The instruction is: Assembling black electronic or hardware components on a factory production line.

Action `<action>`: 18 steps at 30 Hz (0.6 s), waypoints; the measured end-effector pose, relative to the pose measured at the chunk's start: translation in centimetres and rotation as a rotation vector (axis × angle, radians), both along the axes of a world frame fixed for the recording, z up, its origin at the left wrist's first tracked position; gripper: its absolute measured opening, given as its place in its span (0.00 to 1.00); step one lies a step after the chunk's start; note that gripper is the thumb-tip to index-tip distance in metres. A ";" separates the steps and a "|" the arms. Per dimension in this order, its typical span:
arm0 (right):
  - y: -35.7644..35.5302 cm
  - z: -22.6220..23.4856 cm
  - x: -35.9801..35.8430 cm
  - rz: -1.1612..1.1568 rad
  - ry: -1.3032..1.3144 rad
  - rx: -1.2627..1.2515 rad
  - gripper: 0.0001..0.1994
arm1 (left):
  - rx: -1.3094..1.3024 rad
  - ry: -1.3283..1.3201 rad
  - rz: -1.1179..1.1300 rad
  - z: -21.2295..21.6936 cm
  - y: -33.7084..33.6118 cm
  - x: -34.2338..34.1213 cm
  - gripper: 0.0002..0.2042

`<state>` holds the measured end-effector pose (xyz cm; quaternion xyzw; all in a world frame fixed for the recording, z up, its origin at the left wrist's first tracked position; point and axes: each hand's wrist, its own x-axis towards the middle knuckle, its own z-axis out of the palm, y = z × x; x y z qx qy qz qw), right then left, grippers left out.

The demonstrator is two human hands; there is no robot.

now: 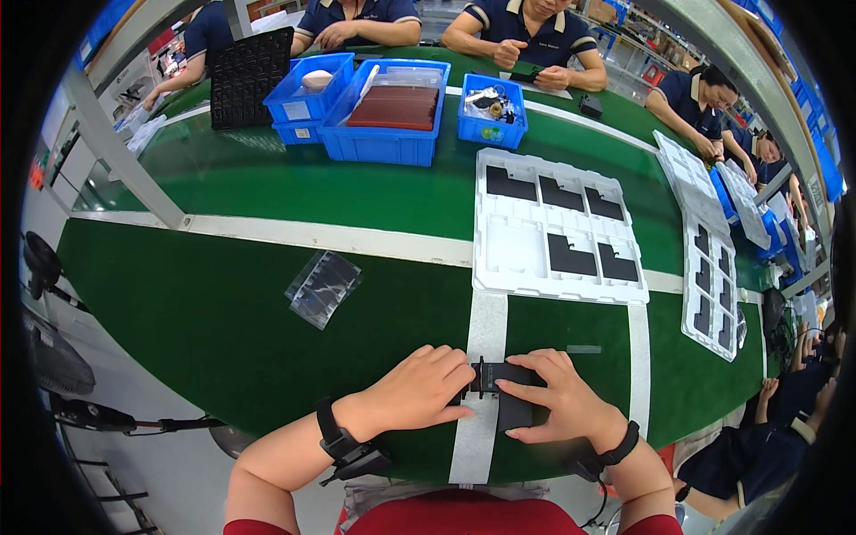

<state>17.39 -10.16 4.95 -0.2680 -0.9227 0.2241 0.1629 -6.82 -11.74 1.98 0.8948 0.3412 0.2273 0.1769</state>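
A black flat L-shaped part (pixel 514 412), like a small battery pack, lies on the pale strip of the green table in front of me. My right hand (pixel 563 398) rests over its right side, thumb and fingers gripping its edges. At the part's narrow left end, beside a small dark strip (pixel 481 376), my left hand (pixel 426 385) has its fingers curled and pressed together; what the fingertips pinch is mostly hidden. Beyond my hands, a white moulded tray (pixel 508 278) holds several similar black parts (pixel 571 255), one of its compartments being bare.
Clear plastic film pieces (pixel 325 287) lie left of my hands, with a small clear strip (pixel 584 349) to the right. Blue bins (pixel 379 144) and a black ribbed tray (pixel 250 80) stand across the table. Another white tray (pixel 711 332) sits right. Several people work around the table.
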 end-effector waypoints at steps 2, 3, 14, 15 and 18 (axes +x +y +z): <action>0.0 0.1 0.0 0.003 0.001 -0.001 0.26 | -0.027 0.077 -0.011 -0.1 0.0 0.1 0.13; 0.0 0.2 0.0 0.000 -0.009 0.004 0.27 | -0.019 0.076 -0.008 0.0 0.1 0.0 0.13; -0.9 -1.3 2.3 -0.290 0.796 -0.914 0.33 | -0.313 -0.413 -0.033 0.2 0.6 -1.0 0.09; -0.7 -0.4 1.9 -0.189 1.047 -1.087 0.35 | -0.322 -0.374 -0.064 0.4 0.7 -1.1 0.10; 0.1 1.8 0.6 0.006 1.392 -1.537 0.42 | -0.213 -0.418 -0.007 3.8 0.7 -1.0 0.08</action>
